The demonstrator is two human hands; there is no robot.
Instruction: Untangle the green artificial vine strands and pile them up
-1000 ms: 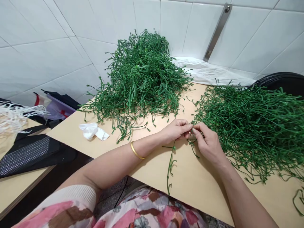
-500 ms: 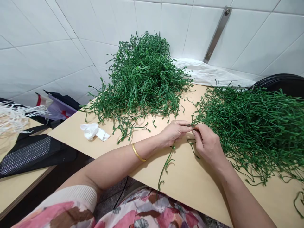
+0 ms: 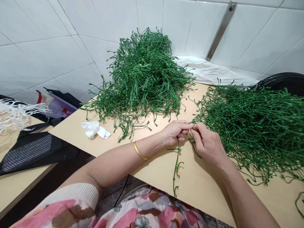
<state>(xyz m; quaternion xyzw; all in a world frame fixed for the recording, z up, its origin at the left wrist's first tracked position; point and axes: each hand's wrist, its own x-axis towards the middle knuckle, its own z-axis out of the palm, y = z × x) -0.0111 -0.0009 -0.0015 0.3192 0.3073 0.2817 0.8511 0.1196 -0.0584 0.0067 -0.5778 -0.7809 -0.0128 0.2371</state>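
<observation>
My left hand (image 3: pixel 178 131) is closed, its thumb and forefinger pinching a green artificial stem. From under that hand a thin green plastic stem (image 3: pixel 176 167) with small curled side shoots hangs down past the table edge. My right hand (image 3: pixel 207 141) meets it fingertip to fingertip, pinching another green stem piece (image 3: pixel 194 148) that droops below its fingers. The exact joint between the fingertips is hidden. Right beside my right hand lies a wide heap of green artificial stems (image 3: pixel 256 126). A taller pile of the same stems (image 3: pixel 144 76) stands behind my left hand.
A crumpled white tissue (image 3: pixel 95 129) lies on the light wooden table (image 3: pixel 147 167). White cloth (image 3: pixel 213 71) runs along the tiled wall, under a metal bracket (image 3: pixel 220 31). At left, another surface holds white strands (image 3: pixel 21 114) and a black mesh bag (image 3: pixel 28 153).
The hanging stem has swung to the right and now hangs nearly straight down. My left hand's fingers have curled in more. Both hands stay together at the same spot.
</observation>
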